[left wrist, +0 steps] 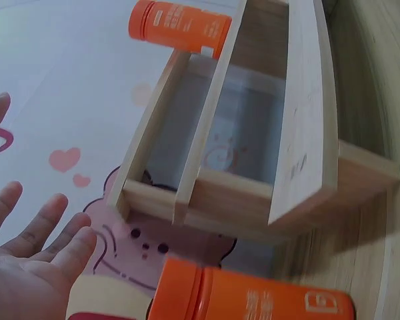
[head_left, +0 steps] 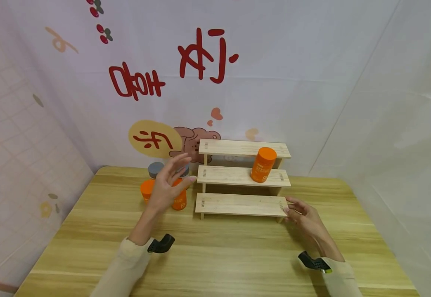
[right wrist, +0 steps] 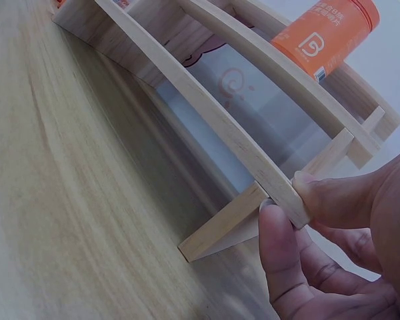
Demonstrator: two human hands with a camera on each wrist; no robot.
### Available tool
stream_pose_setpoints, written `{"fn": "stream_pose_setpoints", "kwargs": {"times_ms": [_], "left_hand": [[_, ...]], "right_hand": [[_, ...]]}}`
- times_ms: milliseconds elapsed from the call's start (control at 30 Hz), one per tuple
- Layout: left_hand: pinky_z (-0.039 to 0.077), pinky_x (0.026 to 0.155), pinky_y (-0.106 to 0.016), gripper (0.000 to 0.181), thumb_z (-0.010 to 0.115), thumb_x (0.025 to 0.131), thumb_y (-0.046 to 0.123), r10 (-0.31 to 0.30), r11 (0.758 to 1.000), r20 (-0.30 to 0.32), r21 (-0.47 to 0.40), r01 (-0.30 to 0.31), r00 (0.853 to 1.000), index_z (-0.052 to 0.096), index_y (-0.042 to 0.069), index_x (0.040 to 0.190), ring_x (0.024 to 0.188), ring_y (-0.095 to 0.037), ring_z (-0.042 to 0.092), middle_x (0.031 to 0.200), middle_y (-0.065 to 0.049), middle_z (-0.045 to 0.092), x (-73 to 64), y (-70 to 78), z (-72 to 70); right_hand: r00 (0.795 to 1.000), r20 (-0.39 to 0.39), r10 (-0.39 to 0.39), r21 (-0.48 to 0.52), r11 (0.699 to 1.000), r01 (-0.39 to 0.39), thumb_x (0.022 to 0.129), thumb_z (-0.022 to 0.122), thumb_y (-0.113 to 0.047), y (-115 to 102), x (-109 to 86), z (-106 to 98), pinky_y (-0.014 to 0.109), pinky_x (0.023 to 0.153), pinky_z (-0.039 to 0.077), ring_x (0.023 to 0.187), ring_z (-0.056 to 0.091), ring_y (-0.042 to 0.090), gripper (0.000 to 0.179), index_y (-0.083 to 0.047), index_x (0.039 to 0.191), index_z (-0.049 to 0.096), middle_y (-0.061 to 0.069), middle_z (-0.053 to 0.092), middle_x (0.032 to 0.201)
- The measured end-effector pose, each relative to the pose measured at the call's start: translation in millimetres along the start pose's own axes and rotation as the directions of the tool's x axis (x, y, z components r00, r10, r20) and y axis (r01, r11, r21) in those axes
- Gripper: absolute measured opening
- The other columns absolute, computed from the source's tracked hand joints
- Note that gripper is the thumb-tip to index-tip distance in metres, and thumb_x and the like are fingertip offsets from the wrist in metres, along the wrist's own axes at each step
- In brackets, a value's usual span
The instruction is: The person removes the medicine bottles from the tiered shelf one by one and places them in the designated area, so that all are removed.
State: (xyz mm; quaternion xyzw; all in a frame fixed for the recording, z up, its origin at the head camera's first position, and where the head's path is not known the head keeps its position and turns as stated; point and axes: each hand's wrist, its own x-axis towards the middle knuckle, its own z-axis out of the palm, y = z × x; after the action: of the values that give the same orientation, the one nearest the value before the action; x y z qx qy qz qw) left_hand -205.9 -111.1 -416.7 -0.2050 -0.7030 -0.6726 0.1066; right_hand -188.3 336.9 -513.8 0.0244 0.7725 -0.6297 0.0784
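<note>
A three-tier wooden shelf (head_left: 241, 203) stands on the table. My right hand (head_left: 306, 218) pinches the right end of its lowest board between thumb (right wrist: 333, 195) and fingers. On the right part of the middle tier an orange bottle (head_left: 263, 165) stands upright. My left hand (head_left: 165, 185) is raised left of the shelf, fingers spread and holding nothing. Under and behind it are another orange bottle (head_left: 179, 200) and an orange-lidded one (head_left: 147, 187), both partly hidden by the hand in the head view. In the left wrist view the nearer orange bottle (left wrist: 253, 293) sits below the fingers.
Two grey-blue lids (head_left: 156, 168) show behind the orange bottles, partly covered by my left hand. The wood-grain table (head_left: 230, 255) extends in front of the shelf. A printed white cloth (head_left: 275, 82) hangs close behind the shelf.
</note>
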Motion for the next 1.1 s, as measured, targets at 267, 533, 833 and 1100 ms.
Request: {"fn": "stream_pose_setpoints", "kwargs": {"times_ms": [267, 533, 833, 1100], "left_hand": [[0.036, 0.122, -0.051, 0.068, 0.072, 0.093, 0.002, -0.015, 0.999, 0.063, -0.027, 0.016, 0.998, 0.042, 0.007, 0.154, 0.144, -0.032, 0.047, 0.151, -0.018, 0.049, 9.3, -3.9, 18.0], [0.035, 0.122, -0.056, 0.066, 0.072, 0.094, 0.005, -0.015, 0.998, 0.117, -0.066, 0.023, 0.993, 0.043, 0.007, 0.153, 0.145, -0.037, 0.045, 0.151, -0.02, 0.049, 16.9, -6.7, 31.2], [0.038, 0.122, -0.048, 0.066, 0.073, 0.094, 0.01, -0.059, 0.994, 0.146, -0.085, 0.072, 0.988, 0.046, 0.018, 0.153, 0.144, -0.029, 0.048, 0.15, -0.01, 0.053, 25.3, -10.1, 48.9], [0.04, 0.122, -0.046, 0.068, 0.071, 0.096, 0.013, -0.083, 0.989, 0.19, -0.102, 0.104, 0.978, 0.041, 0.013, 0.157, 0.143, -0.03, 0.049, 0.148, -0.012, 0.053, 34.6, -13.1, 68.3]], "right_hand": [[1.0, 0.001, 0.006, -0.001, 1.0, -0.006, 0.101, 0.065, -0.01, 2, 1.5, -1, 0.026, 0.087, 0.062, 0.098, 0.067, 0.004, 0.058, 0.002, 0.152, 0.041, -0.001, 0.063, 0.115], [1.0, 0.002, 0.002, -0.01, 1.0, -0.002, 0.101, 0.064, -0.01, 3, 0.8, -1, 0.026, 0.087, 0.061, 0.098, 0.067, 0.004, 0.058, 0.003, 0.152, 0.041, 0.001, 0.063, 0.117], [1.0, -0.004, 0.004, 0.004, 1.0, -0.004, 0.102, 0.062, -0.009, -1, 0.1, -1, 0.025, 0.087, 0.061, 0.098, 0.065, 0.003, 0.057, 0.004, 0.153, 0.04, 0.0, 0.063, 0.116], [1.0, 0.001, -0.005, 0.003, 1.0, 0.005, 0.102, 0.062, -0.009, -2, 0.7, -1, 0.025, 0.086, 0.061, 0.098, 0.066, 0.004, 0.057, 0.004, 0.153, 0.04, 0.0, 0.063, 0.115]]}}
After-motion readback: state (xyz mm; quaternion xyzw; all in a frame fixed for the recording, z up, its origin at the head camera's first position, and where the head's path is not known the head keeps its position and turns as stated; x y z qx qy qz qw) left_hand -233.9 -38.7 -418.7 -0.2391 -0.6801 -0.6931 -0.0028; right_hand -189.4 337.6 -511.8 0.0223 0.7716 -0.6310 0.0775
